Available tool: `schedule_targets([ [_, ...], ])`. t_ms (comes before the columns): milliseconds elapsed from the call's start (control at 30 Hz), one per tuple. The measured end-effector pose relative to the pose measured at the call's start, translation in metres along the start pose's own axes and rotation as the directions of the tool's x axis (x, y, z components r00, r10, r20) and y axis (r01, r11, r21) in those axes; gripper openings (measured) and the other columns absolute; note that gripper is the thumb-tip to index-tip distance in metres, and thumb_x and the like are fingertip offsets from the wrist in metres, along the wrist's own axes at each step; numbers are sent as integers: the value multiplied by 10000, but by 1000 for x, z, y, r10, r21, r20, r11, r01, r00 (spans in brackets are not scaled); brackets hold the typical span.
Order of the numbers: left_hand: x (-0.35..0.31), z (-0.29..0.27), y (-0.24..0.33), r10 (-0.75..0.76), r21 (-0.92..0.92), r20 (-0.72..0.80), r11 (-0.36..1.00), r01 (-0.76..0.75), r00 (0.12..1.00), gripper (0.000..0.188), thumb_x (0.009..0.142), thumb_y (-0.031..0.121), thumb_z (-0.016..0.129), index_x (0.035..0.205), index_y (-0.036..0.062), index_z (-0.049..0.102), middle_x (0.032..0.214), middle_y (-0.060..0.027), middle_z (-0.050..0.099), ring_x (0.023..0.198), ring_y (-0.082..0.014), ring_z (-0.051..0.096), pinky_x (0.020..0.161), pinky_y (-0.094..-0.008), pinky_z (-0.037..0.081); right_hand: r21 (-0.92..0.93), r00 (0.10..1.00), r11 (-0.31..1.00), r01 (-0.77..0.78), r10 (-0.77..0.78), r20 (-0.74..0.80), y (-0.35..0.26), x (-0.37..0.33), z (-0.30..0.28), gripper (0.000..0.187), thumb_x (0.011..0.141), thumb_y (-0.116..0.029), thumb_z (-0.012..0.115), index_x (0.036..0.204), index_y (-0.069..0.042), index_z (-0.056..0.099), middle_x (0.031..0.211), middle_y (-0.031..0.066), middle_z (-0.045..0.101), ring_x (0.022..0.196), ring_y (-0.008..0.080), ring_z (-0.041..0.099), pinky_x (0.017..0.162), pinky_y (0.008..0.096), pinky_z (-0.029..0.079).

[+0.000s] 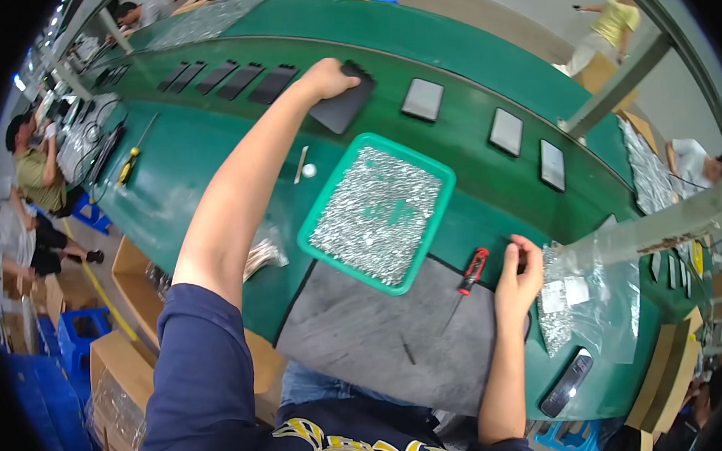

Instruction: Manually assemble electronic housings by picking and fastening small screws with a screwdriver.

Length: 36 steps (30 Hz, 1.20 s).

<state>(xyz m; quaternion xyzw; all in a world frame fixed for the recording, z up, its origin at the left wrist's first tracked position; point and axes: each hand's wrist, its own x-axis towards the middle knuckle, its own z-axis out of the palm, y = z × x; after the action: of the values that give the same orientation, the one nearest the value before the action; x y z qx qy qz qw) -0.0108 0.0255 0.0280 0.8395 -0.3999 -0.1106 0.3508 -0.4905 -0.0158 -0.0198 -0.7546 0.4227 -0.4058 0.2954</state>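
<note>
Stretched far forward, my left hand [330,78] grips the top edge of a flat black panel [342,108] with a notched end. That panel is the last in a row of similar black panels [273,84] on the raised green strip. My right hand [519,280] is above the right edge of the grey cloth, its fingers loosely curled with a gap to the thumb and nothing visible in them. Beside it lies a red and black screwdriver [474,271], its shaft over the grey cloth [367,324]. A green tray [307,244] full of small silvery pieces stands between my arms.
Three grey-screened devices [423,99] lie along the strip to the right. A yellow screwdriver [128,168] lies far left. A clear bag of silvery pieces [555,317] and a dark handheld device [566,382] are on the right. A metal post [651,237] rises there. Cardboard boxes [120,371] stand lower left.
</note>
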Motion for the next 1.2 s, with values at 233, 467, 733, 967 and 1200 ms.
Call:
schedule_targets([
  [233, 50, 26, -10, -50, 335, -173, 936, 106, 984, 541, 890, 366, 753, 1261, -22, 687, 1166, -206, 758, 1013, -391, 732, 924, -448, 578, 6, 1000, 1000, -17, 17, -1, -5, 2, 5, 148, 974, -73, 645, 1095, -8, 701, 1000, 96, 662, 879, 214, 619, 838, 327, 511],
  [467, 22, 93, 91, -191, 423, 0, 889, 173, 982, 660, 879, 421, 792, 1387, 40, 614, 1247, -156, 743, 1055, -328, 735, 953, -422, 567, -6, 1000, 1000, -13, 13, 12, -3, 3, 4, 149, 953, -54, 661, 1090, -10, 699, 995, 97, 664, 881, 218, 629, 842, 330, 515],
  [733, 29, 114, 96, -197, 146, 79, 972, 184, 977, 532, 838, 316, 833, 1253, 15, 689, 1141, -115, 772, 994, -286, 749, 890, -377, 587, 36, 1000, 999, 16, -16, -6, -4, 4, 7, 151, 936, -23, 670, 1083, -10, 701, 990, 93, 667, 877, 218, 641, 827, 331, 522],
  [967, -26, 52, 125, 92, -379, -296, 903, -205, 951, 336, 833, 154, 841, 1118, 6, 740, 1001, -94, 775, 886, -206, 729, 807, -317, 584, 34, 999, 999, 38, -38, 13, -4, 3, 9, 143, 939, -25, 667, 1077, -5, 701, 986, 91, 669, 876, 219, 643, 829, 329, 523],
  [1200, -169, -32, 160, 374, -554, -164, 731, -399, 913, 219, 864, 27, 797, 1078, 17, 756, 965, -45, 767, 849, -117, 680, 807, -260, 555, 70, 999, 997, 38, -38, 6, -5, 1, 4, 165, 952, -74, 675, 1096, 3, 698, 1007, 98, 673, 894, 219, 642, 851, 334, 520],
])
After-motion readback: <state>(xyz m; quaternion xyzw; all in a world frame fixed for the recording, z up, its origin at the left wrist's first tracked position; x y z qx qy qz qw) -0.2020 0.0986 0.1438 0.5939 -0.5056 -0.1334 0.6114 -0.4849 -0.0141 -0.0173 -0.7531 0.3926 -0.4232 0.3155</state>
